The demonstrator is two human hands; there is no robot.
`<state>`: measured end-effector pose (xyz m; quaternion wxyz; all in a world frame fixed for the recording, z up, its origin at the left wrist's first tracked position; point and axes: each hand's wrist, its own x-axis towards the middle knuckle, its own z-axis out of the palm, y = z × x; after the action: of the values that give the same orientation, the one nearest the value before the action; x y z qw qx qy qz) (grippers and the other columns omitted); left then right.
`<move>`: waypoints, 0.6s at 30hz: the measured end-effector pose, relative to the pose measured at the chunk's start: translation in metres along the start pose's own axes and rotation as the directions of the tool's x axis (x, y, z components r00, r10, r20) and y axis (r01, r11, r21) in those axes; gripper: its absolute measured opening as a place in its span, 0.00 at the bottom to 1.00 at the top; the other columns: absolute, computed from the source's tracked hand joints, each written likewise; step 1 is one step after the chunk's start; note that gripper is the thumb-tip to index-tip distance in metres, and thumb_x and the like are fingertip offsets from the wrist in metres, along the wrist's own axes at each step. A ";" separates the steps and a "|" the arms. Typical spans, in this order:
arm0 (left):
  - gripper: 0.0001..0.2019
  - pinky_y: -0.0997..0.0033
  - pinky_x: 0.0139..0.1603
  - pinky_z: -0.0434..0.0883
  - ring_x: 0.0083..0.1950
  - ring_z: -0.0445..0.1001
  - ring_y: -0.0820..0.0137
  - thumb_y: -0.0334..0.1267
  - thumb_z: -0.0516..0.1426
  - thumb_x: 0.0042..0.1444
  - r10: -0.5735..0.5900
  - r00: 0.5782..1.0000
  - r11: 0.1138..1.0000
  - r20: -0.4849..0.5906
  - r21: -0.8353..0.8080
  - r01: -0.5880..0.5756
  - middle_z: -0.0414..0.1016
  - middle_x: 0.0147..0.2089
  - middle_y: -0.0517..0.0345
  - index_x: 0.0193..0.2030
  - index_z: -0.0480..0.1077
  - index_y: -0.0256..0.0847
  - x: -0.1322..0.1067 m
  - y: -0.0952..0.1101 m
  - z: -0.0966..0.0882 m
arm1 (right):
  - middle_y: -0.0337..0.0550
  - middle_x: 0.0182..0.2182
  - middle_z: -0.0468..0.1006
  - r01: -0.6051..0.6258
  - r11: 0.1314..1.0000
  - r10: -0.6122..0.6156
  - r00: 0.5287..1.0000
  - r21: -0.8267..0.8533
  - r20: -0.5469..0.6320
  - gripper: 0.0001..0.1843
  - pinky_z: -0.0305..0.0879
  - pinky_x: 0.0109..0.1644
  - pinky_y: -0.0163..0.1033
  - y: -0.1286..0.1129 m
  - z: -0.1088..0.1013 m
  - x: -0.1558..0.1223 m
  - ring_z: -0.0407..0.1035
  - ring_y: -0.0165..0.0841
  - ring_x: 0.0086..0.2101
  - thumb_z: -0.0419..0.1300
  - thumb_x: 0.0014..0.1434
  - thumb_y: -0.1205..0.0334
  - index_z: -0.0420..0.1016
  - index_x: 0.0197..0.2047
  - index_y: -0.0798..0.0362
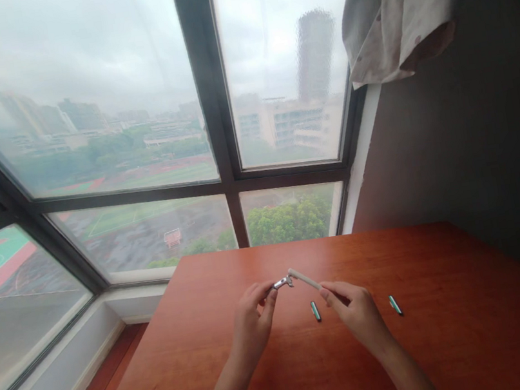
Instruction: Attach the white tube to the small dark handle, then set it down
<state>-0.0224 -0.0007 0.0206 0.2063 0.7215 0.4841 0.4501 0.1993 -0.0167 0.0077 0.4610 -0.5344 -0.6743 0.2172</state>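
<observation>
In the head view my left hand [253, 316] pinches a silver razor handle [281, 282], its forked end pointing right. My right hand [358, 310] is closed on a pale beige toothbrush [306, 278], with the brush head toward the razor handle's end. The two tips are very close; whether they touch I cannot tell. A green and black razor cartridge [315, 311] lies on the table between my hands. Another razor cartridge [395, 305] rests to the right of my right hand.
The reddish-brown wooden table [206, 359] reaches to the windows. A dark window frame [212, 98] stands behind it. A light buttoned garment [401, 11] hangs at the upper right, before a dark wall [466, 138].
</observation>
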 end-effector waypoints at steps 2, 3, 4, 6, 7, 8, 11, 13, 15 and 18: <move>0.11 0.69 0.39 0.70 0.38 0.73 0.65 0.40 0.52 0.61 -0.003 1.000 1.000 0.004 -0.009 0.004 0.77 0.37 0.51 0.42 0.74 0.41 0.000 0.000 0.000 | 0.46 0.27 0.80 -0.008 1.000 0.008 1.000 0.005 -0.010 0.20 0.67 0.31 0.34 -0.001 0.000 0.000 0.73 0.36 0.28 0.53 0.61 0.51 0.81 0.38 0.55; 0.11 0.69 0.40 0.70 0.38 0.73 0.65 0.40 0.52 0.61 -0.006 1.000 1.000 0.007 -0.011 0.006 0.77 0.38 0.51 0.42 0.74 0.41 0.000 0.000 0.000 | 0.46 0.27 0.80 -0.016 1.000 0.016 1.000 0.009 -0.013 0.20 0.67 0.31 0.34 -0.001 0.000 0.000 0.73 0.36 0.28 0.53 0.61 0.50 0.81 0.38 0.55; 0.12 0.69 0.40 0.70 0.38 0.74 0.65 0.41 0.52 0.61 -0.009 1.000 1.000 0.011 -0.012 0.009 0.77 0.38 0.51 0.42 0.74 0.41 0.000 0.000 0.001 | 0.46 0.26 0.80 -0.026 1.000 0.026 1.000 0.012 -0.016 0.20 0.67 0.30 0.34 -0.002 0.000 0.000 0.73 0.36 0.27 0.53 0.61 0.50 0.81 0.37 0.55; 0.12 0.68 0.41 0.70 0.39 0.74 0.64 0.42 0.52 0.61 -0.016 1.000 1.000 0.018 -0.017 0.017 0.77 0.38 0.51 0.41 0.74 0.41 0.000 -0.001 0.001 | 0.45 0.24 0.79 -0.044 0.999 0.044 0.999 0.020 -0.022 0.21 0.67 0.30 0.34 -0.002 0.000 0.000 0.73 0.36 0.27 0.53 0.61 0.50 0.81 0.37 0.56; 0.12 0.68 0.41 0.70 0.39 0.74 0.64 0.42 0.51 0.61 -0.020 1.000 1.000 0.021 -0.022 0.021 0.77 0.38 0.50 0.42 0.74 0.40 0.000 -0.001 0.001 | 0.45 0.24 0.79 -0.050 0.998 0.051 0.998 0.024 -0.022 0.21 0.67 0.30 0.34 -0.003 0.000 -0.001 0.72 0.36 0.26 0.53 0.61 0.50 0.81 0.37 0.56; 0.12 0.67 0.42 0.70 0.40 0.74 0.64 0.42 0.51 0.61 -0.025 0.999 0.999 0.025 -0.031 0.026 0.77 0.39 0.50 0.42 0.74 0.40 0.000 -0.001 0.001 | 0.45 0.24 0.79 -0.055 0.998 0.055 0.998 0.029 -0.019 0.21 0.67 0.30 0.34 -0.003 0.000 -0.001 0.72 0.36 0.26 0.53 0.61 0.50 0.81 0.37 0.56; 0.13 0.68 0.41 0.70 0.41 0.73 0.64 0.43 0.50 0.62 -0.052 0.998 0.996 0.040 -0.072 0.055 0.77 0.40 0.50 0.43 0.73 0.40 0.000 -0.001 0.001 | 0.45 0.25 0.79 -0.059 0.997 0.059 0.998 0.041 -0.003 0.21 0.67 0.31 0.35 -0.002 0.001 -0.001 0.73 0.36 0.27 0.53 0.61 0.50 0.81 0.38 0.56; 0.14 0.68 0.40 0.70 0.41 0.73 0.64 0.43 0.50 0.62 -0.080 0.996 0.991 0.042 -0.101 0.084 0.77 0.40 0.50 0.44 0.73 0.40 0.000 -0.002 0.002 | 0.46 0.25 0.80 -0.055 0.998 0.055 0.998 0.039 -0.002 0.21 0.67 0.31 0.35 -0.002 0.001 -0.001 0.73 0.36 0.27 0.53 0.61 0.50 0.81 0.38 0.56; 0.14 0.69 0.39 0.70 0.40 0.74 0.64 0.44 0.51 0.61 -0.107 0.994 0.986 0.032 -0.126 0.110 0.77 0.39 0.50 0.44 0.73 0.40 0.000 -0.002 0.002 | 0.46 0.25 0.80 -0.047 0.998 0.048 0.999 0.030 -0.009 0.21 0.68 0.31 0.35 -0.001 0.001 -0.001 0.73 0.37 0.26 0.53 0.61 0.49 0.81 0.37 0.56; 0.15 0.70 0.38 0.70 0.38 0.74 0.64 0.45 0.52 0.60 -0.125 0.992 0.981 0.014 -0.147 0.125 0.78 0.37 0.50 0.45 0.74 0.39 0.000 -0.003 0.002 | 0.46 0.25 0.80 -0.044 0.999 0.045 0.999 0.027 -0.011 0.22 0.68 0.30 0.35 0.000 0.002 -0.001 0.73 0.37 0.26 0.53 0.60 0.48 0.81 0.37 0.56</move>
<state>-0.0220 0.0008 0.0174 0.2882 0.6734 0.4934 0.4691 0.1977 -0.0170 0.0066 0.4671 -0.5443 -0.6566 0.2331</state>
